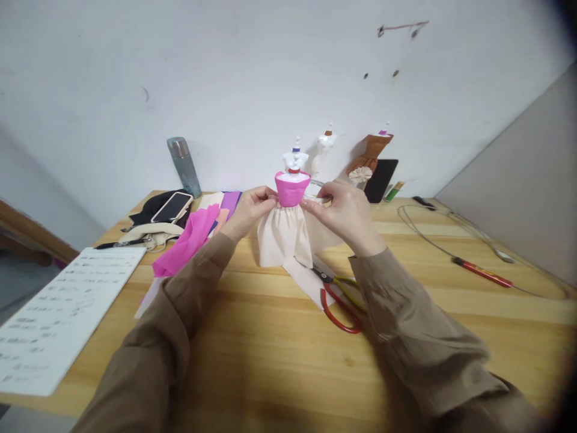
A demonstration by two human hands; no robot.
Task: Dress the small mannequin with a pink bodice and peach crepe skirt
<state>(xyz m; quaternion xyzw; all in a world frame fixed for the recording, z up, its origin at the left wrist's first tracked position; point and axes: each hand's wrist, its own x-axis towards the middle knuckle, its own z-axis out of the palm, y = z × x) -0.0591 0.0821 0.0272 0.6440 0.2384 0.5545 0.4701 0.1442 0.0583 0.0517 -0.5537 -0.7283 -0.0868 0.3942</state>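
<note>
A small white dress-form mannequin (295,161) stands upright in the middle of the table, wearing a pink strapless top (292,191). Below the top hangs a gathered cream skirt (282,237). My left hand (252,207) pinches at the skirt's waist on the left side. On the opposite side my right hand (345,210) is closed, thumb against the waist; a pale strip shows by its fingers, and their exact hold is partly hidden. Scissors (340,300) with red and yellow handles lie in front, blades over a pale fabric piece (304,279).
Behind stand another white mannequin (324,153) and one in a brown dress (372,150). To the left lie pink fabric (189,240), a phone (172,207), a bottle (184,168) and a written sheet (67,313). A red-handled tool (482,272) with a cable lies right.
</note>
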